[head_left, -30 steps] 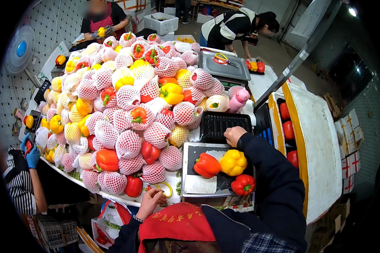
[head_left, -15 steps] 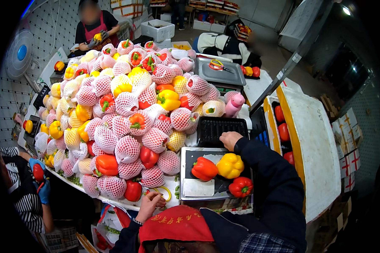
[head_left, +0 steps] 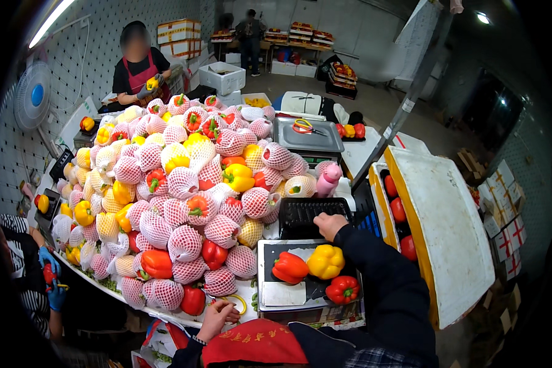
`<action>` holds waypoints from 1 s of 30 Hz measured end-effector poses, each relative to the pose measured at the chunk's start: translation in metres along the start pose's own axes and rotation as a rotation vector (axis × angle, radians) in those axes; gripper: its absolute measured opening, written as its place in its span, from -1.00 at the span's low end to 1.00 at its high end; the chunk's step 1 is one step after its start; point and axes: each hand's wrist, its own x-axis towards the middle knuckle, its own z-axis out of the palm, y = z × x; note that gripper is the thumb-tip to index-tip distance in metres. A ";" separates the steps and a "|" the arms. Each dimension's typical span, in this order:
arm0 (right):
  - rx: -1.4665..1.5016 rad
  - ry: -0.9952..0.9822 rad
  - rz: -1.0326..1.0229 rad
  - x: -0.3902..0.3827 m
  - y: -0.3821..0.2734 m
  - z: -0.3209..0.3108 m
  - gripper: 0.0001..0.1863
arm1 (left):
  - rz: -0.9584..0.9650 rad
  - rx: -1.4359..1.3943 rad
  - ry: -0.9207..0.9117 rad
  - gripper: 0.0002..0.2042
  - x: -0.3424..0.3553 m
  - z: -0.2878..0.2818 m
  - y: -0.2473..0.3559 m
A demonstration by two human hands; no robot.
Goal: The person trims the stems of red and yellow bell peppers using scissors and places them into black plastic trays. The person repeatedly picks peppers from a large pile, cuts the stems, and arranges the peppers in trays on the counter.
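Tray [head_left: 297, 211], right of centre | right hand [head_left: 332, 226] over near edge, hold unclear | left hand [head_left: 219, 318], lower centre, half-curled by scissors [head_left: 244, 303], grip unclear | best handled level, clear of peppers [head_left: 326, 262]

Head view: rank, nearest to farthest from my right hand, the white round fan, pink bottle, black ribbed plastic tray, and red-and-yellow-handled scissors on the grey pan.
1. Black ribbed plastic tray, at your right hand.
2. Pink bottle, just beyond the tray.
3. Red-and-yellow-handled scissors, farther ahead, on the grey pan.
4. White round fan, far left.
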 end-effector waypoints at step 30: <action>0.020 0.150 0.304 -0.044 -0.198 -0.009 -0.02 | 0.549 -0.434 0.217 -0.68 -0.013 -0.019 0.089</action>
